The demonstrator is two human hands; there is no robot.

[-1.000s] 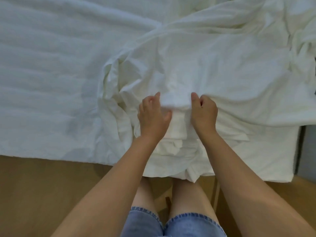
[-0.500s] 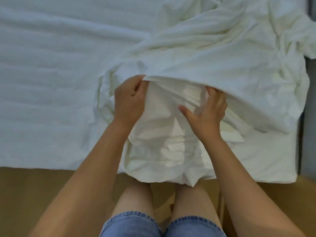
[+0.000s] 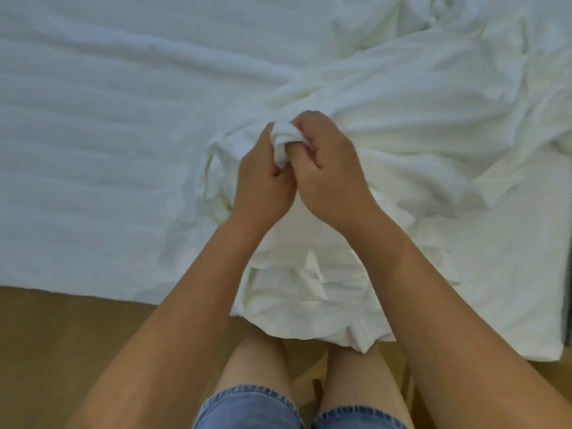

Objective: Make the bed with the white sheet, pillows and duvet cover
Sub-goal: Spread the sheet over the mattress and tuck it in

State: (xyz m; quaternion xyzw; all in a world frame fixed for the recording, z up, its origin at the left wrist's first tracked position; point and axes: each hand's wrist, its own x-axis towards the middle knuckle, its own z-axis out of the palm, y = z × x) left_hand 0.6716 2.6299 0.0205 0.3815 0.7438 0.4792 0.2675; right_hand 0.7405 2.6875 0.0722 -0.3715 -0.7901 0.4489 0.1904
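A rumpled white duvet cover (image 3: 418, 97) lies heaped over the right half of the bed, and part of it hangs over the near edge in front of my legs. The white sheet (image 3: 108, 134) lies spread over the mattress on the left. My left hand (image 3: 263, 178) and my right hand (image 3: 328, 171) are pressed together at the middle of the heap. Both grip the same bunched fold of the duvet cover (image 3: 286, 136), with fingers curled round it. No pillows are in view.
The bed's near edge runs across the frame above a wooden floor (image 3: 77, 342). My bare legs in denim shorts (image 3: 247, 407) stand close to the bed. A dark strip (image 3: 568, 289) borders the bed's right side.
My hands, apart half a second ago with the right hand open under a lifted fold, have come together and both now clutch one bunch of the duvet cover.
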